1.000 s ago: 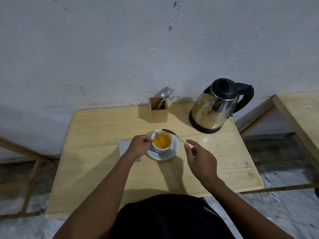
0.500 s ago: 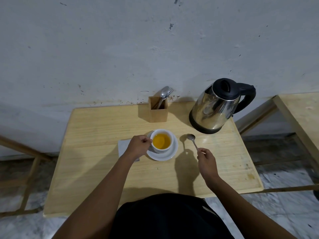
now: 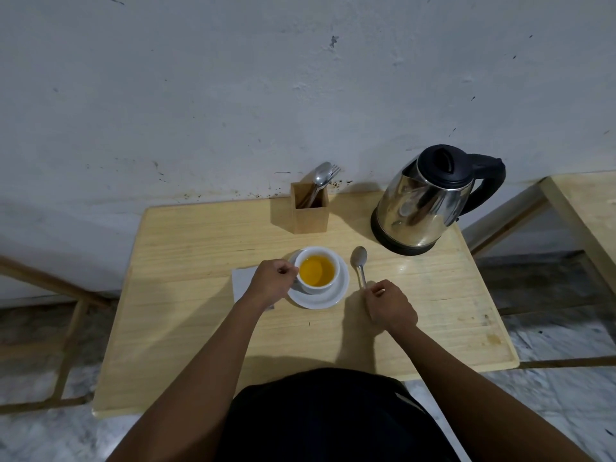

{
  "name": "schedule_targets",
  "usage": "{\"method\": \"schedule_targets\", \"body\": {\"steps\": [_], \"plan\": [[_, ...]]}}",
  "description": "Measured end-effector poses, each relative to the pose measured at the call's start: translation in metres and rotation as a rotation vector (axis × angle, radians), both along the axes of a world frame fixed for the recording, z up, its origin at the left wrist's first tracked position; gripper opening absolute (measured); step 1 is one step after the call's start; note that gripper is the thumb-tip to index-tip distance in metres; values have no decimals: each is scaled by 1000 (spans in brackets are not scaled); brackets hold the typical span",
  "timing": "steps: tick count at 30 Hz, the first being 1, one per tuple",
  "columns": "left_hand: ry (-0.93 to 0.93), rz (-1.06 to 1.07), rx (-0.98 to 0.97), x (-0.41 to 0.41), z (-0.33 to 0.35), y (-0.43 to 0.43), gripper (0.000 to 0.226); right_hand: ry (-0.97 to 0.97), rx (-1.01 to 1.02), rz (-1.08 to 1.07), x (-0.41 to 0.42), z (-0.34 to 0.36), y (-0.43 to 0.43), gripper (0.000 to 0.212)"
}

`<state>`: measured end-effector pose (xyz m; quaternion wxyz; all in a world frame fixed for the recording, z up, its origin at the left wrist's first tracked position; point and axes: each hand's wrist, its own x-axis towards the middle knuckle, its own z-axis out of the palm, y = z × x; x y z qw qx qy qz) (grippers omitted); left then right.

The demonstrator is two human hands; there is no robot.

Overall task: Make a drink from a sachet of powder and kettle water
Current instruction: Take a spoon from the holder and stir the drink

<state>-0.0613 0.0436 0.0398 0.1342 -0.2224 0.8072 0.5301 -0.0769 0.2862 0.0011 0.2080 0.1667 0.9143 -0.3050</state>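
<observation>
A white cup (image 3: 317, 270) holding orange drink stands on a white saucer (image 3: 328, 297) near the middle of the wooden table (image 3: 186, 315). My left hand (image 3: 274, 281) is closed on the cup's left side, at its handle. A metal spoon (image 3: 360, 263) lies flat on the table just right of the saucer, bowl pointing away from me. My right hand (image 3: 390, 306) pinches the near end of its handle. A steel kettle (image 3: 425, 205) with a black lid and handle stands at the table's back right.
A wooden holder (image 3: 310, 211) with a spoon and fork stands at the back by the wall. A white paper piece (image 3: 242, 282) lies under my left wrist. A second wooden table (image 3: 586, 211) stands to the right across a gap.
My right hand carried the spoon from over the cup to the right and lowered it onto the table beside the saucer. My left hand stayed at the cup.
</observation>
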Motion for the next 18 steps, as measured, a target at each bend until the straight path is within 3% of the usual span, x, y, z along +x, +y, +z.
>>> {"method": "schedule_targets", "body": {"steps": [6,18], "plan": [[-8,5,15,1,-1,-1,17,33,151,64,-3,3,3,16],[-36,26,41,1,-2,-2,20,103,128,206,0,2,6,16]]}}
